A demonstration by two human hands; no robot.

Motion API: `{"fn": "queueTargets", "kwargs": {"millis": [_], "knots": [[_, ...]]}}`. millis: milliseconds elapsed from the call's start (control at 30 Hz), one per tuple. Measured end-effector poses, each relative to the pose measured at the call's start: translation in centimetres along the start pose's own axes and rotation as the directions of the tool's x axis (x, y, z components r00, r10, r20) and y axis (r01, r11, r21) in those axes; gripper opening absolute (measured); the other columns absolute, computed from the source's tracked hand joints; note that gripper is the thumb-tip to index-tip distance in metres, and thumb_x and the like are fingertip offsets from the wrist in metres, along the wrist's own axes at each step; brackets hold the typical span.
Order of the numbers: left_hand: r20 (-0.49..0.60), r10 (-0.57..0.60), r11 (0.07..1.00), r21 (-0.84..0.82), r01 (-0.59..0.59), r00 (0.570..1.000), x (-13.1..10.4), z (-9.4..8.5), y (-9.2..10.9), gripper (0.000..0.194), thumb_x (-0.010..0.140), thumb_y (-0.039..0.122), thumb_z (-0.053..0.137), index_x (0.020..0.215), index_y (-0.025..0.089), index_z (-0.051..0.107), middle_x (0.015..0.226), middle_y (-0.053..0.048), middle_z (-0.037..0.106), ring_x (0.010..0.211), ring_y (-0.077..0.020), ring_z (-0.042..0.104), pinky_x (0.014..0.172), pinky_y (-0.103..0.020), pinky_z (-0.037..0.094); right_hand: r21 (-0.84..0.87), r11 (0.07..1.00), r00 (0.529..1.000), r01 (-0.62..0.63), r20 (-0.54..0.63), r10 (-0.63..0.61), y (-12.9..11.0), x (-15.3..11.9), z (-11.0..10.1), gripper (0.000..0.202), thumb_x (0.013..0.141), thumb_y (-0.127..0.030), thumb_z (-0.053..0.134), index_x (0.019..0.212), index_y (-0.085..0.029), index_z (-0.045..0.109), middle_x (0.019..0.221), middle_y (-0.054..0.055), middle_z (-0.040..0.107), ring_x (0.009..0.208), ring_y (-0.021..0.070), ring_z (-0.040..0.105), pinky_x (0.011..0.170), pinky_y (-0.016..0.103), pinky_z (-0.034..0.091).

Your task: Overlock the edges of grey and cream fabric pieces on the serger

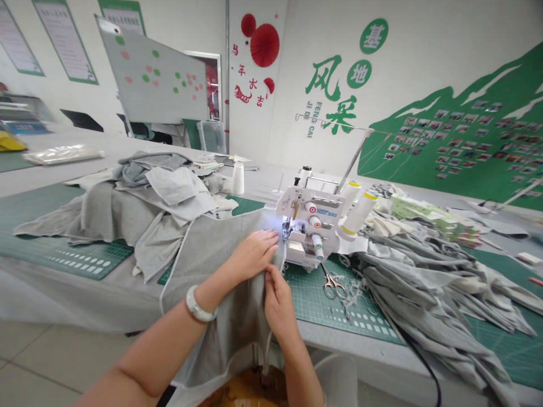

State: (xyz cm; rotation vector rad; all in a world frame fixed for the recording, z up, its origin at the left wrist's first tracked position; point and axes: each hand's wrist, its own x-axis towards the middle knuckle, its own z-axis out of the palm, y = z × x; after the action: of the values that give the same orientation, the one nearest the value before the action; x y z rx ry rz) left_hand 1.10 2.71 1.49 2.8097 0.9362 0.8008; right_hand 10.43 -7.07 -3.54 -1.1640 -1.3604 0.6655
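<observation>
A grey piece of fabric [212,249] with a pale stitched edge lies under the lit needle area of a white overlock sewing machine [311,217] and hangs over the table's front edge. My left hand [257,251] rests flat on the fabric just left of the presser foot, fingers stretched out. Close below it, my right hand [279,299] pinches the fabric's right edge between thumb and fingers. A bracelet [199,305] circles my left wrist. Several thread cones [360,212] stand behind and beside the machine.
Scissors [335,285] and thread scraps [356,294] lie on the green cutting mat [309,299] right of my hands. Grey fabric is heaped at the left [114,198] and in a larger pile at the right [428,282]. A white cone [238,178] stands behind the left heap.
</observation>
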Motion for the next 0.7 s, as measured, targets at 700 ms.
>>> {"fn": "queueTargets", "kwargs": {"millis": [700], "knots": [[-0.035, 0.017, 0.999, 0.051, -0.015, 0.999, 0.0, -0.1, 0.3, 0.034, 0.098, 0.025, 0.038, 0.118, 0.014, 0.062, 0.129, -0.013, 0.061, 0.123, -0.0234, 0.054, 0.11, -0.045, 0.036, -0.009, 1.0, 1.0, 0.008, 0.01, -0.007, -0.1, 0.2, -0.3, 0.027, 0.095, -0.024, 0.038, 0.101, -0.018, 0.063, 0.088, 0.003, 0.069, 0.083, 0.0163, 0.063, 0.078, 0.025, 0.048]]}}
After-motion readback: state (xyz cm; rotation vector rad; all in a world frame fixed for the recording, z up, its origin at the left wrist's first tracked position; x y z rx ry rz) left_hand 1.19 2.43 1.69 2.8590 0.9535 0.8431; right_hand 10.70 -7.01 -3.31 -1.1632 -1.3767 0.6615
